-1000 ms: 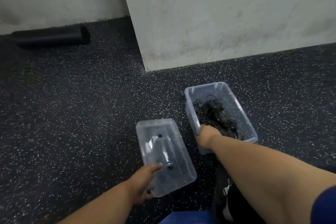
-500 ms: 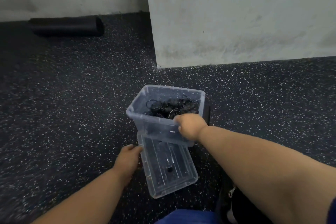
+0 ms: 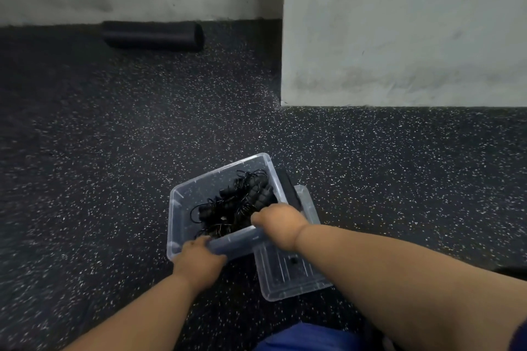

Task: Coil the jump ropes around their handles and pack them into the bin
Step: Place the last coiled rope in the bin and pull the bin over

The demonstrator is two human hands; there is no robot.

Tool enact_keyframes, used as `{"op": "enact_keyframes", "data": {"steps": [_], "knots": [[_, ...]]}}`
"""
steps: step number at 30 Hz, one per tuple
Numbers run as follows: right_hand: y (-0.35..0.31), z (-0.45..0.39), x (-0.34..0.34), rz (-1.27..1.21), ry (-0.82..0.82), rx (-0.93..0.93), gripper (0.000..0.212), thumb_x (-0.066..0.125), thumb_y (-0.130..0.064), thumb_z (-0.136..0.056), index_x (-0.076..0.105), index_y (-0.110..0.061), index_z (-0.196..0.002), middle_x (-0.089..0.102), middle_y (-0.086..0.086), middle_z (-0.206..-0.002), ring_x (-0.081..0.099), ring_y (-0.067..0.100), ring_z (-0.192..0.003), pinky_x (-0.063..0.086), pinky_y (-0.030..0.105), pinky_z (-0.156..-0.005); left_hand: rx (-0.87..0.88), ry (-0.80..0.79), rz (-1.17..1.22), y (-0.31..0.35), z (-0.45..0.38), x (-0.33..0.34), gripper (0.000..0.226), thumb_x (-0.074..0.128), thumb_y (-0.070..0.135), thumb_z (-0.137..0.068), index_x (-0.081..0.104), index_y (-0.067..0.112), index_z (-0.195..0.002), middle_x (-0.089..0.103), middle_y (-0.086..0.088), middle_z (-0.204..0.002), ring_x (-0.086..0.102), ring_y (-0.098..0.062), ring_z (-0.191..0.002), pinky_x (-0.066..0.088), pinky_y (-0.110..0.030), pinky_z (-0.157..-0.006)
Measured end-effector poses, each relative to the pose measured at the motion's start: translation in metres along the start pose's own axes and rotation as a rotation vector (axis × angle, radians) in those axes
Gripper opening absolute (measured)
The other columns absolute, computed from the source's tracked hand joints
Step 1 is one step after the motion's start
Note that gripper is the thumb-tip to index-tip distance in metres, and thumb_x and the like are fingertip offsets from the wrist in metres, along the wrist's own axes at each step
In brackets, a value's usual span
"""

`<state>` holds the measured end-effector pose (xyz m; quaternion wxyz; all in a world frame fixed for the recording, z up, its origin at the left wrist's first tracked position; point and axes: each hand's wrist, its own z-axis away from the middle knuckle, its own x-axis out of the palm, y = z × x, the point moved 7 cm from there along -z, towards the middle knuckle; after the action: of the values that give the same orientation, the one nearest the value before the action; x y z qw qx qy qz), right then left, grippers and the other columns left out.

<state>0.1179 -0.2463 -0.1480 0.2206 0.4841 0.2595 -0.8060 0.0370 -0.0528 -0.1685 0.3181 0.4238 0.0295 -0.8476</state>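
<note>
A clear plastic bin (image 3: 182, 208) sits tilted in front of me, partly over a second clear bin (image 3: 288, 279). Inside the first bin lies a tangle of black jump ropes (image 3: 236, 205) with dark handles. My left hand (image 3: 199, 258) grips the bin's near rim at its left corner. My right hand (image 3: 278, 219) grips the same rim further right, fingers curled over the edge. A loose black handle (image 3: 288, 191) lies just behind the bin, by its right wall.
The speckled dark rubber floor (image 3: 114, 165) spreads all around. A black foam roller (image 3: 154, 35) lies by the far wall. A pale concrete pillar (image 3: 399, 31) stands at the back right. My blue-clad knee (image 3: 308, 338) shows at the bottom edge.
The bin with the ropes has moved left over the second bin and turned. My left hand left the second bin and took hold of the rope bin's near rim.
</note>
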Motion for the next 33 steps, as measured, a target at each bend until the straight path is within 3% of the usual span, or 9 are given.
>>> {"op": "enact_keyframes", "data": {"steps": [4,7,11,17,19,22,26,29,33], "knots": [[0.010,0.000,0.027,0.032,-0.065,0.010,0.021,0.056,-0.002,-0.093,0.058,-0.014,-0.110,0.065,0.012,-0.106,0.062,0.034,-0.101,0.047,0.042,-0.079,0.040,-0.130,0.179,0.004,0.011,0.020,0.088,0.076,0.045,-0.081,0.042,0.017,-0.158,0.044,-0.008,-0.155,0.052,-0.028,-0.135,0.044,-0.032,-0.106],[0.016,-0.004,0.037,0.025,-0.049,-0.022,0.019,0.057,-0.019,-0.099,0.059,-0.015,-0.117,0.063,0.011,-0.112,0.058,0.032,-0.108,0.046,0.041,-0.087,0.078,-0.140,0.182,0.007,0.009,0.027,0.094,0.077,0.040,-0.084,0.032,0.012,-0.162,0.029,-0.010,-0.164,0.039,-0.027,-0.148,0.036,-0.035,-0.120],[0.026,0.008,0.029,-0.034,0.174,-0.004,0.055,0.042,-0.059,-0.097,0.049,-0.027,-0.142,0.053,0.000,-0.130,0.048,0.020,-0.119,0.040,0.040,-0.107,0.109,-0.148,0.118,0.002,-0.002,0.024,0.077,0.069,0.035,-0.096,0.037,0.009,-0.160,0.023,-0.007,-0.167,0.024,-0.028,-0.156,0.026,-0.040,-0.126],[0.101,0.026,0.038,-0.210,0.361,0.507,0.046,0.030,-0.046,-0.099,0.038,-0.026,-0.139,0.042,-0.003,-0.123,0.045,0.013,-0.107,0.047,0.036,-0.100,0.106,-0.130,0.162,-0.006,-0.017,0.020,0.064,0.064,0.038,-0.097,0.048,0.012,-0.154,0.022,-0.012,-0.170,0.014,-0.031,-0.159,0.021,-0.042,-0.128],[0.127,0.024,0.065,-0.135,0.211,0.597,0.042,0.037,-0.042,-0.102,0.036,-0.022,-0.139,0.045,0.003,-0.126,0.049,0.019,-0.109,0.048,0.037,-0.096,0.112,-0.135,0.157,-0.003,-0.017,0.021,0.060,0.062,0.035,-0.101,0.047,0.009,-0.153,0.020,-0.013,-0.171,0.011,-0.030,-0.160,0.019,-0.041,-0.128],[0.138,0.017,0.122,-0.149,-0.178,0.511,0.042,0.055,-0.027,-0.103,0.046,-0.008,-0.139,0.059,0.015,-0.133,0.059,0.034,-0.121,0.047,0.044,-0.100,0.118,-0.132,0.152,-0.003,-0.022,0.025,0.068,0.062,0.039,-0.099,0.041,0.007,-0.156,0.022,-0.007,-0.172,0.007,-0.023,-0.162,0.022,-0.039,-0.127],[0.128,0.030,0.171,-0.012,-0.647,0.405,0.032,0.049,-0.007,-0.107,0.059,0.000,-0.136,0.061,0.021,-0.137,0.060,0.037,-0.122,0.049,0.045,-0.101,0.123,-0.143,0.087,-0.004,-0.025,0.025,0.087,0.064,0.051,-0.091,0.029,0.017,-0.164,0.017,-0.006,-0.173,0.018,-0.025,-0.160,0.030,-0.043,-0.124],[0.124,0.025,0.182,0.041,-0.668,0.349,0.033,0.050,-0.008,-0.107,0.059,0.003,-0.136,0.057,0.021,-0.144,0.057,0.037,-0.128,0.046,0.047,-0.106,0.129,-0.137,0.043,-0.007,-0.030,0.022,0.091,0.062,0.056,-0.087,0.028,0.025,-0.165,0.008,-0.004,-0.175,0.039,-0.032,-0.149,0.036,-0.044,-0.121],[0.132,0.016,0.179,0.079,-0.578,0.324,0.033,0.048,-0.007,-0.107,0.059,0.003,-0.136,0.056,0.021,-0.144,0.055,0.037,-0.131,0.045,0.046,-0.107,0.146,-0.115,-0.013,-0.009,-0.036,0.018,0.089,0.061,0.057,-0.088,0.028,0.026,-0.165,0.009,-0.004,-0.175,0.041,-0.031,-0.148,0.033,-0.044,-0.123]]}}
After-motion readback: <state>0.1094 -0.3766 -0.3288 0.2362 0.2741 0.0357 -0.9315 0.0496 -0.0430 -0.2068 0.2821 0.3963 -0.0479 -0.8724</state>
